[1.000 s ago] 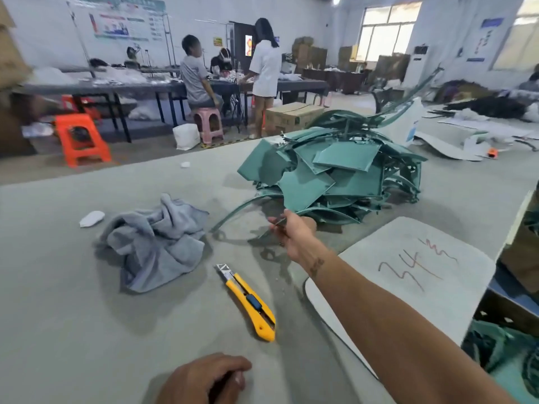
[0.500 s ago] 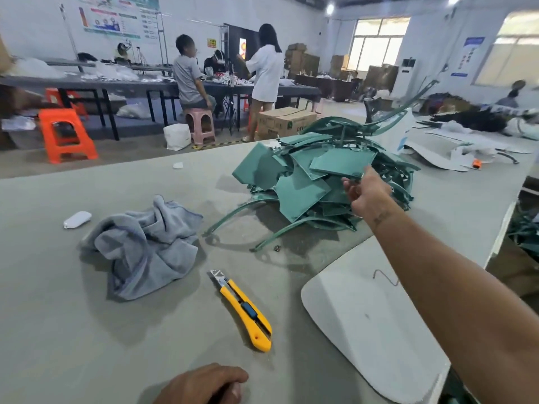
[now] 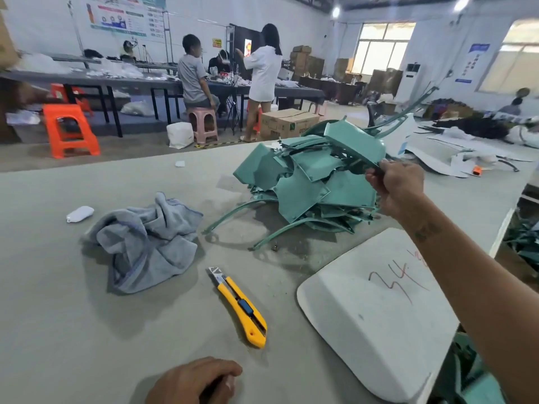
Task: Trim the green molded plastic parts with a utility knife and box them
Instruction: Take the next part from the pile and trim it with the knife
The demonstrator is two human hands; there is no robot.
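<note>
A heap of green molded plastic parts [image 3: 306, 182] lies on the grey table [image 3: 73, 330], with thin curved green strips sticking out toward me. My right hand [image 3: 398, 185] reaches over the heap's right side and pinches the edge of one green part [image 3: 354, 144], lifted and tilted above the pile. A yellow utility knife [image 3: 242, 309] lies on the table in front of the heap, blade end pointing away. My left hand [image 3: 194, 381] rests at the near table edge with its fingers curled; something dark shows under them, unclear what.
A crumpled grey cloth [image 3: 145, 240] lies left of the knife, a small white bottle [image 3: 79, 213] beyond it. A white molded panel [image 3: 376, 310] with red scribbles sits at the right table edge. More green parts [image 3: 525, 243] lie below it. People work at far tables.
My right hand moved from the curved strips at the heap's front to its right side, took hold of a green part and raised it. The left hand stayed put.
</note>
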